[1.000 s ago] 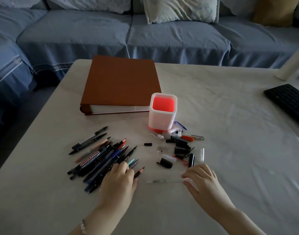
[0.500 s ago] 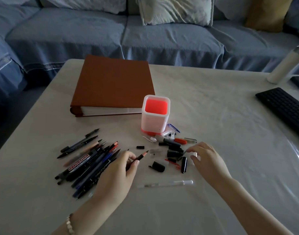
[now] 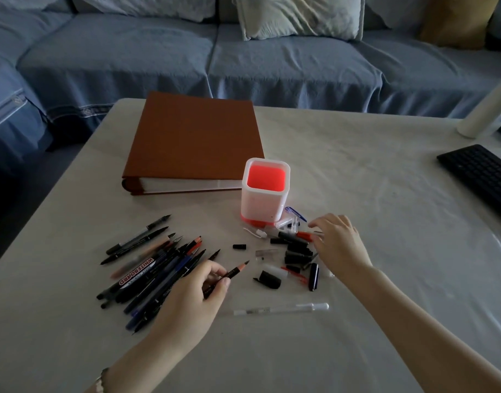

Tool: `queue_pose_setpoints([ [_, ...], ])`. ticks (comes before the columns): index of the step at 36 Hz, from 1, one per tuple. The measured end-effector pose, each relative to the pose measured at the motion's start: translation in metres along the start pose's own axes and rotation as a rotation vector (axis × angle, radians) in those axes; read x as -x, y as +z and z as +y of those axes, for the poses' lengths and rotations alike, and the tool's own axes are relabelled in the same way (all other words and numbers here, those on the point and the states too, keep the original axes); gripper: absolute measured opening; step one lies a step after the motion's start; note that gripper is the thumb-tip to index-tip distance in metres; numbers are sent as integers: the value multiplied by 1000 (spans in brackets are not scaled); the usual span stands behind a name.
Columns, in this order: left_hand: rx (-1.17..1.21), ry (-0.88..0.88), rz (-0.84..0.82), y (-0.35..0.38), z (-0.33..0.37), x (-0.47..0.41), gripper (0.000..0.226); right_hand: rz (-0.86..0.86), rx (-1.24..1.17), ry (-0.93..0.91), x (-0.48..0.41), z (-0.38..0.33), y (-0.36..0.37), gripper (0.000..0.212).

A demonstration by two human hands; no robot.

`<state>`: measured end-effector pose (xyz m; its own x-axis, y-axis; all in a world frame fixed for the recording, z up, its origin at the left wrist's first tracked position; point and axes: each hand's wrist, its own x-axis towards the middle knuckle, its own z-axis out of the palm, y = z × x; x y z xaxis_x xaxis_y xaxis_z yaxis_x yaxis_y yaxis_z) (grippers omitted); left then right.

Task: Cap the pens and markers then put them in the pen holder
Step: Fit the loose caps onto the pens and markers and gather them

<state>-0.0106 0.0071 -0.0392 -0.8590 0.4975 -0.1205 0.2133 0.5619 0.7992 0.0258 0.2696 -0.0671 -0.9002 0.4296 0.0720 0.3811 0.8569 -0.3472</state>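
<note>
Head view, looking down on a pale surface (image 3: 371, 211) in dim light. The left hand (image 3: 191, 299) rests at the near edge of a loose pile of uncapped pens and markers (image 3: 147, 268). Its grip pinches a dark pen (image 3: 236, 271) between thumb and fingertips, and the pen's reddish tip points up and to the right, away from the pile. The right hand (image 3: 340, 246) is over a scatter of black, clear and orange caps (image 3: 296, 252), its grip spread with the fingers loose. Whether the fingertips touch a cap cannot be told. The pen holder (image 3: 265, 205), white with a red inside, stands upright just behind the caps and just in front of a brown binder (image 3: 195, 143). A clear capped pen (image 3: 280, 309) lies alone nearer the person, between the two forearms. A black keyboard (image 3: 479, 171) and a white bottle (image 3: 485, 112) sit at the far right, with a blue sofa (image 3: 158, 61) beyond.
</note>
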Motion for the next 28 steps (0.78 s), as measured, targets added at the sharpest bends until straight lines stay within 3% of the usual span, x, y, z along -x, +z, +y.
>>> queue_pose_setpoints([
  [4,-29,-10,0,-2,0,1,5,-77,-134,-191,5,-32,5,21],
  [8,-41,-25,11,-4,-1,3,8,-257,-53,-312,6,-50,16,24],
  [17,-1,-46,22,-8,-3,5,8,-313,-178,-198,7,-56,16,23],
  [22,116,-13,25,-8,5,0,14,-129,-373,-167,21,-58,-10,22],
  [28,193,81,13,-7,20,2,16,-176,-498,-175,50,-63,-46,17],
])
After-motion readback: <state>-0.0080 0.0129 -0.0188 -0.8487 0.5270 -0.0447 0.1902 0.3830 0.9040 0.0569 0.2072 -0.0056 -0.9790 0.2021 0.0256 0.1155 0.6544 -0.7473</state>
